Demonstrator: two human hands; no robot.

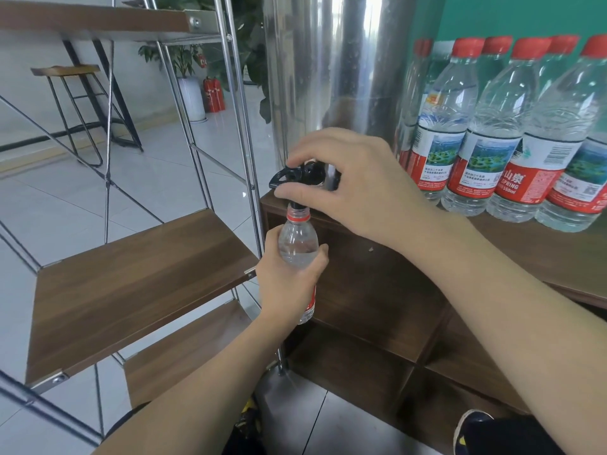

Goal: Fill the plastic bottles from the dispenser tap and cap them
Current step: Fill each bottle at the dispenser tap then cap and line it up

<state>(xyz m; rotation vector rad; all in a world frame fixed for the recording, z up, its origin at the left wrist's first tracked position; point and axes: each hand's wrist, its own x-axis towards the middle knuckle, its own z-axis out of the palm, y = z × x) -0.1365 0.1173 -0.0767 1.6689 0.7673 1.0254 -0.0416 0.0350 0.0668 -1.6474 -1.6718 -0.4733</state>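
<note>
One tall steel dispenser (331,77) fills the top centre, standing at the left end of the table (542,254), a dark wooden cabinet top. Beside it on the right, a cluster of capped bottles (492,126) with red caps and red-and-white labels stands along the table's back edge; they look clear, and whether they hold water is hard to say. Left of the table, a metal-framed rack with wooden shelves (131,290) stands on the pale tiled floor.

Down at the table's left front corner, the open bottle (298,244) hangs just off the edge, upright, its red neck ring directly under the black tap (302,175), mouth touching the spout. Some clear water shows in its upper part; the rest is hidden.

Left hand (285,284): grip wrapped round the bottle's middle, thumb on the near side, fingers curled behind, label poking out below the palm. Right hand (348,188): reaching over from the table side, thumb and fingers curled about the tap, index on top of the black lever.
</note>
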